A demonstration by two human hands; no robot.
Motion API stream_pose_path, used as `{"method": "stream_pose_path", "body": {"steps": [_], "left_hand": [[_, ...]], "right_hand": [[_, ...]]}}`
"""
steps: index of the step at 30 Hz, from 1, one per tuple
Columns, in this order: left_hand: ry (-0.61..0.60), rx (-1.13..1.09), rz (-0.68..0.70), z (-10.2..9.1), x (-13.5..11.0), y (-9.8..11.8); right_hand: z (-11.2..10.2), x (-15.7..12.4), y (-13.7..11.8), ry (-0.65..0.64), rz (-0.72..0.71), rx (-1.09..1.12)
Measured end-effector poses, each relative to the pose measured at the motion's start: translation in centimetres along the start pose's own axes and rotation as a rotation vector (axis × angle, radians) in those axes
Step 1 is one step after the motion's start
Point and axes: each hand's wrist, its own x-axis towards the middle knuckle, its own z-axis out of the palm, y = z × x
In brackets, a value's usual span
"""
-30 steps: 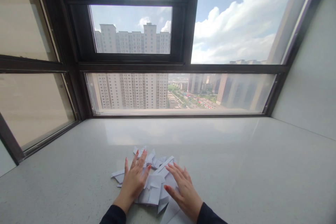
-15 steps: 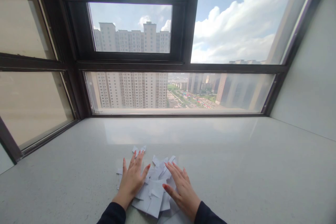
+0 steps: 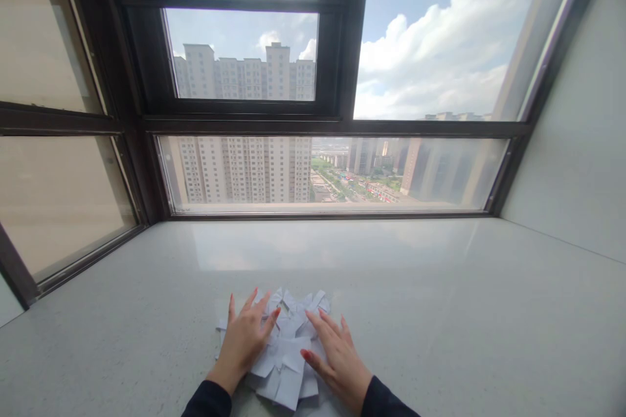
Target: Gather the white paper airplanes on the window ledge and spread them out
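A loose heap of torn white paper pieces lies on the pale stone windowsill, close to me. My left hand rests along the heap's left side, palm down, its fingers spread over the edge pieces. On the other side my right hand touches the paper with fingers stretched out and thumb apart. Neither hand grips a piece. Parts of the heap are hidden beneath both hands, and a few scraps stick out left of my left hand.
Beyond the sill stands a dark-framed window, with tall buildings and a road outside. Another window pane closes the left side. A white wall borders the sill on the right.
My left hand has drawn slightly toward me. The scraps that lay apart at the far left are now against the heap. My right hand has barely moved.
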Motion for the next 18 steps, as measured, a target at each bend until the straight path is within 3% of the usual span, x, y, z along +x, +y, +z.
{"method": "stream_pose_path", "body": {"steps": [5, 7, 11, 14, 18], "left_hand": [[0.065, -0.028, 0.032, -1.0, -0.3, 1.1], [0.062, -0.030, 0.055, -0.7, -0.5, 0.9], [-0.059, -0.058, 0.102, 0.4, -0.9, 0.4], [-0.117, -0.090, 0.103, 0.5, -0.9, 0.5], [-0.125, -0.103, 0.093, -0.1, -0.9, 1.0]], "right_hand": [[-0.9, 0.2, -0.2, 0.038, 0.056, 0.017], [-1.3, 0.1, -0.3, 0.008, -0.045, 0.020], [-1.0, -0.1, -0.5, -0.176, -0.272, 0.048], [-0.7, 0.0, -0.5, -0.234, -0.200, 0.061], [-0.7, 0.4, 0.1, -0.189, -0.049, 0.046]]}}
